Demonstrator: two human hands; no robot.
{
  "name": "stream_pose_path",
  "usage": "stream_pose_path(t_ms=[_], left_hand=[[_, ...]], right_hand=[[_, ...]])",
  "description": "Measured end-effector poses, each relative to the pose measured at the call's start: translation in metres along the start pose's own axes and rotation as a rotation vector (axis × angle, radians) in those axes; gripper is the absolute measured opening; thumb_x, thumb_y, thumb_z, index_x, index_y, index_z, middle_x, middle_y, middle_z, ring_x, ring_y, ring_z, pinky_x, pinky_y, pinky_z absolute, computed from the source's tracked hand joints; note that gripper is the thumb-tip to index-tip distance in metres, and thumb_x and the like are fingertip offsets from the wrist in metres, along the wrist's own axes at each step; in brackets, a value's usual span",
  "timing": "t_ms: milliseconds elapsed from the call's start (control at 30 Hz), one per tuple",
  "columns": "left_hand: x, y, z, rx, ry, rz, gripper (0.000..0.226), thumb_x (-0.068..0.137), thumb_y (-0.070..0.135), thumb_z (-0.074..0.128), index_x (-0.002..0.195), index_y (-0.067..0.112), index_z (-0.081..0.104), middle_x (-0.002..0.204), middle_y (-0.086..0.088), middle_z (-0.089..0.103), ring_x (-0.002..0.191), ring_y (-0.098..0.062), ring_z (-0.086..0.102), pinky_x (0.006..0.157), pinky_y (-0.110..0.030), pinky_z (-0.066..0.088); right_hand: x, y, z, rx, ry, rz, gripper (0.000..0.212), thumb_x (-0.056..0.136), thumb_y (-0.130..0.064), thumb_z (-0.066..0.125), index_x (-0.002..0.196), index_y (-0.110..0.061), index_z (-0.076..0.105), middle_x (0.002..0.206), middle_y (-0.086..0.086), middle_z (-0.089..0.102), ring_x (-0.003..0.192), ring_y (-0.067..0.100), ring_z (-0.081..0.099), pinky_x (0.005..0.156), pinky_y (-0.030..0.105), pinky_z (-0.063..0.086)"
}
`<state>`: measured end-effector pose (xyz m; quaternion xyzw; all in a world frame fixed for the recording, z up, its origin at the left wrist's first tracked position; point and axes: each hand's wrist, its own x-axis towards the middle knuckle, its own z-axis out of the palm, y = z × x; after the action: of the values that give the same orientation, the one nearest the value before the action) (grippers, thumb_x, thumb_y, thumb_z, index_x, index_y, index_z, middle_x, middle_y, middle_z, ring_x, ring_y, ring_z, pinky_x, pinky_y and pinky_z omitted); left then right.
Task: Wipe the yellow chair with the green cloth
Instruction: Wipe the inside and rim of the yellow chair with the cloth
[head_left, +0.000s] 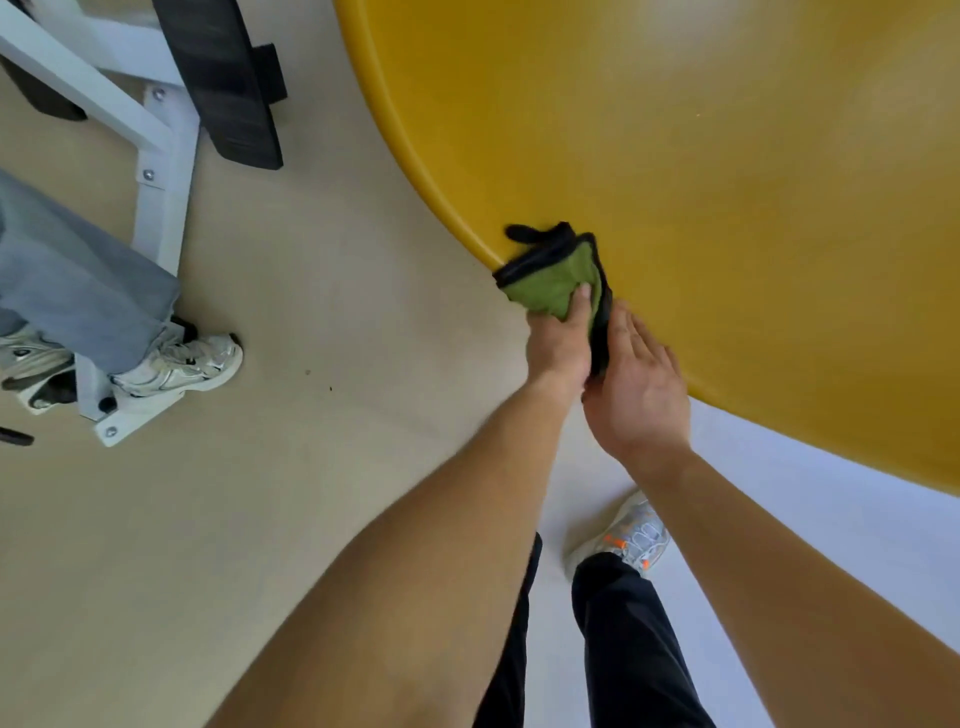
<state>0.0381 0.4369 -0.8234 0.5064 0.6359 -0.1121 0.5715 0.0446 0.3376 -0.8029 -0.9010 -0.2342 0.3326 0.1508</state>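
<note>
Progress is judged early: the green cloth (551, 285) (black-edged) is gripped by the left hand (561, 345) at the rim of the yellow chair (727, 208), the right hand (640, 387) laid flat beside it; most surface seemingly unwiped.

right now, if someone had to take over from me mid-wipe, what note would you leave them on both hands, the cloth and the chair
Left hand: grips the soft green cloth with black trim, thumb on top.
Right hand: fingers straight, lying on the glossy moulded yellow chair, right beside the cloth's black edge.
Cloth: bunched at the chair's curved rim, partly over the edge.
Done: the cloth is against the chair. How much has been wiped cannot be told, as no marks show.
Left: wipe the broad yellow surface beyond the rim.
</note>
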Motion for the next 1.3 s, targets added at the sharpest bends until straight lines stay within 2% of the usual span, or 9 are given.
stream_pose_path(t_ms=[100,233,400,567,767,900,1033,1167,1300], left_hand=[[-0.008,-0.012,0.013,0.025,-0.1,-0.05,0.062,0.097,0.061,0.041,0.128,0.009,0.057,0.121,-0.011,0.065,0.098,-0.027,0.06,0.088,-0.035,0.047],[-0.006,0.02,-0.02,0.05,0.192,0.105,0.046,0.102,0.052,0.039,0.1,0.008,0.055,0.116,-0.02,0.067,0.097,-0.033,0.063,0.075,-0.029,0.042],[0.022,0.136,-0.109,0.012,0.493,0.502,0.042,0.103,0.038,0.048,0.124,0.003,0.049,0.121,-0.011,0.064,0.108,-0.025,0.062,0.072,-0.012,0.036],[0.026,0.181,-0.135,0.157,0.467,0.782,0.047,0.1,0.028,0.055,0.135,0.002,0.037,0.122,-0.01,0.059,0.108,-0.019,0.057,0.086,-0.014,0.041],[0.026,0.111,-0.137,0.275,0.068,0.454,0.037,0.103,0.041,0.046,0.125,0.011,0.043,0.116,-0.014,0.067,0.107,-0.035,0.063,0.079,-0.031,0.045],[0.029,0.132,-0.167,0.437,0.06,0.601,0.028,0.102,0.033,0.052,0.105,0.006,0.06,0.098,-0.012,0.068,0.094,-0.033,0.064,0.069,-0.024,0.037],[0.019,0.224,-0.188,0.333,0.15,0.819,0.019,0.102,0.028,0.051,0.101,0.009,0.052,0.094,0.001,0.063,0.086,-0.02,0.061,0.072,-0.02,0.041],[0.009,0.354,-0.167,0.397,0.17,1.087,0.023,0.102,0.033,0.049,0.113,0.012,0.05,0.102,0.003,0.061,0.09,-0.012,0.061,0.079,-0.026,0.05],[0.01,0.374,-0.145,0.775,0.301,1.133,0.047,0.099,0.032,0.056,0.137,0.011,0.04,0.122,-0.01,0.064,0.105,-0.03,0.065,0.089,-0.046,0.052]], right_hand=[[0.002,0.01,0.0,0.032,-0.042,-0.023,0.075,0.097,-0.019,0.05,0.159,-0.008,0.01,0.166,0.006,0.022,0.153,0.019,0.017,0.122,0.045,0.019],[0.001,0.001,-0.002,0.08,-0.035,0.033,0.081,0.088,-0.008,0.053,0.159,-0.007,0.014,0.163,0.008,0.028,0.152,0.022,0.021,0.122,0.046,0.019],[0.005,-0.037,-0.012,-0.072,-0.061,0.231,0.073,0.085,-0.01,0.048,0.154,-0.007,0.024,0.158,0.008,0.038,0.15,0.024,0.027,0.115,0.054,0.029],[0.058,-0.104,-0.06,0.085,-0.165,0.456,0.041,0.091,-0.019,0.044,0.131,-0.012,0.05,0.132,0.015,0.059,0.12,0.041,0.055,0.103,0.051,0.041],[0.132,-0.183,-0.109,0.533,0.115,-0.03,0.062,0.097,-0.026,0.036,0.158,-0.027,0.024,0.164,0.0,0.027,0.145,0.027,0.034,0.112,0.038,0.033],[0.129,-0.166,-0.08,0.67,-0.118,0.232,0.063,0.105,-0.053,0.018,0.158,-0.021,0.025,0.165,0.005,0.025,0.15,0.027,0.024,0.123,0.043,0.019],[0.116,-0.144,-0.049,0.65,-0.137,0.241,0.051,0.108,-0.008,0.02,0.158,-0.003,0.009,0.166,0.02,-0.007,0.154,0.032,-0.009,0.123,0.039,-0.003],[0.123,-0.149,-0.046,0.536,-0.128,0.189,0.05,0.108,-0.01,0.021,0.158,-0.008,0.014,0.166,0.02,-0.009,0.153,0.032,-0.012,0.124,0.04,-0.004],[0.126,-0.141,-0.047,0.466,-0.168,0.184,0.051,0.107,-0.004,0.022,0.158,-0.01,0.016,0.166,0.018,-0.011,0.153,0.032,-0.012,0.123,0.036,-0.002]])
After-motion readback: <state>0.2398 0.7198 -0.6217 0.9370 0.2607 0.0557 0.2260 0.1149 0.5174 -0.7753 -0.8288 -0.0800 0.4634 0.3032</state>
